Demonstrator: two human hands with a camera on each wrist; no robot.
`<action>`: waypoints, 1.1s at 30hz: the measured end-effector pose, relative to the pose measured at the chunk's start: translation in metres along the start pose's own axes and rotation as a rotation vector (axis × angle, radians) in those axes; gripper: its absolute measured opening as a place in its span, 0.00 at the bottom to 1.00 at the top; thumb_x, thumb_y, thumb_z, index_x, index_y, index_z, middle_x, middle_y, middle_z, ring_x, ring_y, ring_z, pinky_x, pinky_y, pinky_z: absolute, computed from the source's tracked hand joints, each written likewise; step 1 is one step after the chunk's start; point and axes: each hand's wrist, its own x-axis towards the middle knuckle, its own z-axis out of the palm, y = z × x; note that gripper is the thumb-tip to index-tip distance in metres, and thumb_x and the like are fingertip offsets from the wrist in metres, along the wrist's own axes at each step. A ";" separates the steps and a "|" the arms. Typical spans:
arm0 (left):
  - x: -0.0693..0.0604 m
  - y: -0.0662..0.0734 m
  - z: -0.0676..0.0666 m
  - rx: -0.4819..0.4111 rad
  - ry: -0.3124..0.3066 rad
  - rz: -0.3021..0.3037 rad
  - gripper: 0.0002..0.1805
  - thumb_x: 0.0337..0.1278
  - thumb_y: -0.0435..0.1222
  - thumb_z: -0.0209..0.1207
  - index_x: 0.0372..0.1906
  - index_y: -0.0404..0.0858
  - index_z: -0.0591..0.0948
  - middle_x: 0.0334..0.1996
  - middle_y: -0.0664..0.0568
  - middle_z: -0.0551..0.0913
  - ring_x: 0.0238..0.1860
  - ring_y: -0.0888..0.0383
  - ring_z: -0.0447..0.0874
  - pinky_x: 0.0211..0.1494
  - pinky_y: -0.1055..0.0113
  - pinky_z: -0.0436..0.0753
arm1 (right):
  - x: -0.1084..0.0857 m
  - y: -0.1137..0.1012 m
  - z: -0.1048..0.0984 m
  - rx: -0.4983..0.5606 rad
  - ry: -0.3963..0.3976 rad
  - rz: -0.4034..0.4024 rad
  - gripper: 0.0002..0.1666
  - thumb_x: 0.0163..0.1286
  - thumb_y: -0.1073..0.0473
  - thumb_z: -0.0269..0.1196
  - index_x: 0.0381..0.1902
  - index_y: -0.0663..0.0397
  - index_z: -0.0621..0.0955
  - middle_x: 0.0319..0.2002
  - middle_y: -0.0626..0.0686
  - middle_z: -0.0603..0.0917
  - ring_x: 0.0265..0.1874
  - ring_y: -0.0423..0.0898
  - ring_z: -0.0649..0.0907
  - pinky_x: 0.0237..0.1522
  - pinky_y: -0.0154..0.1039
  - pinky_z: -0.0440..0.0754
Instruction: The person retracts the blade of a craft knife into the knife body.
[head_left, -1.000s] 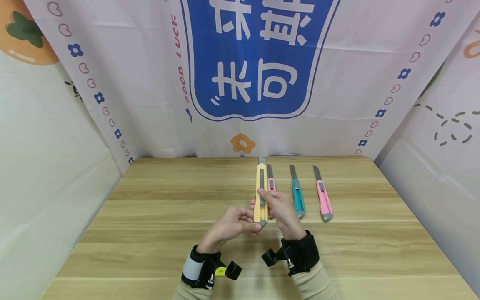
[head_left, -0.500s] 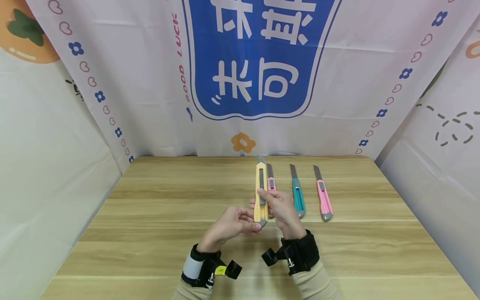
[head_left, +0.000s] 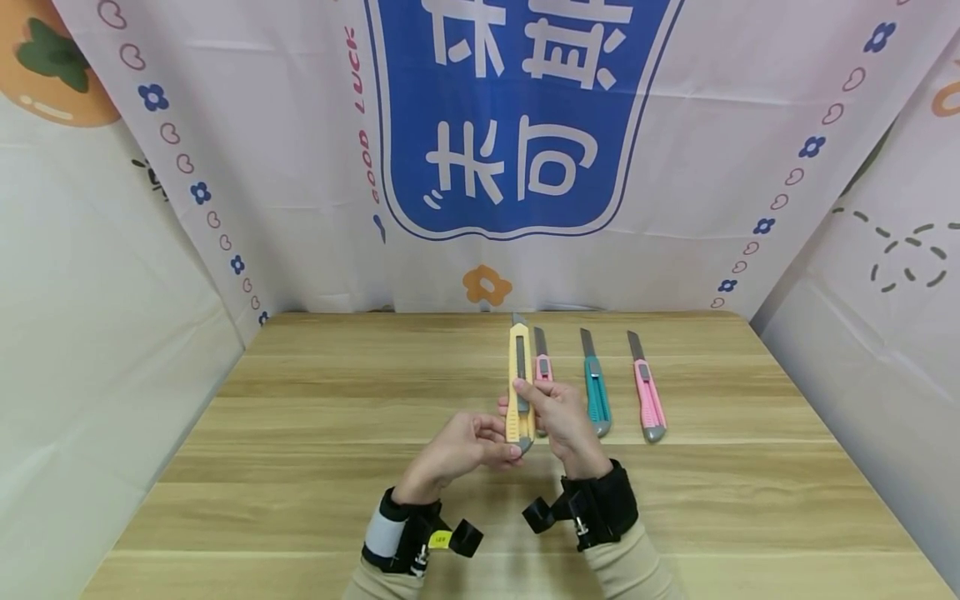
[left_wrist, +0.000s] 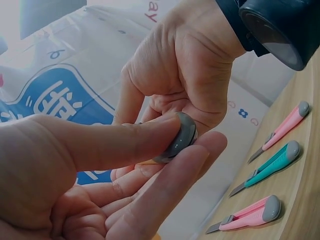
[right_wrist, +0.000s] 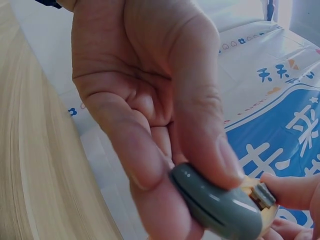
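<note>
So I counted four cutters: one pale yellow plastic utility knife with a grey end cap [head_left: 519,358], one teal plastic one [head_left: 596,392], and two pink plastic ones, the inner [head_left: 544,368] partly behind a hand, the outer [head_left: 648,400] nearest the right edge. Two hands were on the yellow one, up off the table: the left hand [head_left: 465,446] pinched its grey cap, the right hand [head_left: 562,417] gripped the body, thumb on the front. The other three lay on the light wood-grain table [head_left: 300,467], blades out toward its back edge. White printed fabric [head_left: 285,208] with a big blue badge [head_left: 502,100] hung behind. Compared with half a second earlier, the yellow knife had leaned slightly left; the other three hadn't budged.
</note>
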 end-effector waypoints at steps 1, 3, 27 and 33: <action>0.000 0.000 0.000 -0.003 -0.001 0.000 0.16 0.55 0.29 0.63 0.49 0.27 0.78 0.39 0.39 0.87 0.37 0.55 0.89 0.50 0.56 0.88 | 0.000 0.000 0.000 0.004 -0.001 0.003 0.20 0.72 0.58 0.58 0.51 0.70 0.80 0.29 0.51 0.90 0.30 0.40 0.89 0.36 0.36 0.89; -0.001 0.001 -0.001 -0.011 -0.003 0.002 0.16 0.56 0.28 0.63 0.49 0.26 0.78 0.39 0.38 0.87 0.39 0.52 0.89 0.51 0.56 0.88 | 0.000 -0.001 0.001 0.006 -0.002 0.005 0.20 0.72 0.58 0.58 0.52 0.70 0.79 0.30 0.51 0.90 0.30 0.41 0.89 0.37 0.36 0.89; -0.002 0.001 -0.002 -0.027 -0.014 0.027 0.15 0.57 0.26 0.61 0.49 0.24 0.77 0.39 0.34 0.86 0.40 0.46 0.90 0.51 0.52 0.87 | 0.000 0.003 0.000 0.012 -0.047 -0.031 0.19 0.71 0.64 0.57 0.55 0.73 0.77 0.34 0.55 0.90 0.31 0.39 0.89 0.38 0.35 0.89; -0.001 0.002 0.000 -0.030 -0.010 0.042 0.16 0.57 0.27 0.61 0.50 0.24 0.77 0.42 0.32 0.86 0.41 0.47 0.90 0.50 0.57 0.88 | 0.000 0.001 -0.004 -0.007 -0.052 -0.022 0.20 0.72 0.62 0.57 0.57 0.69 0.77 0.36 0.53 0.90 0.33 0.39 0.89 0.38 0.33 0.88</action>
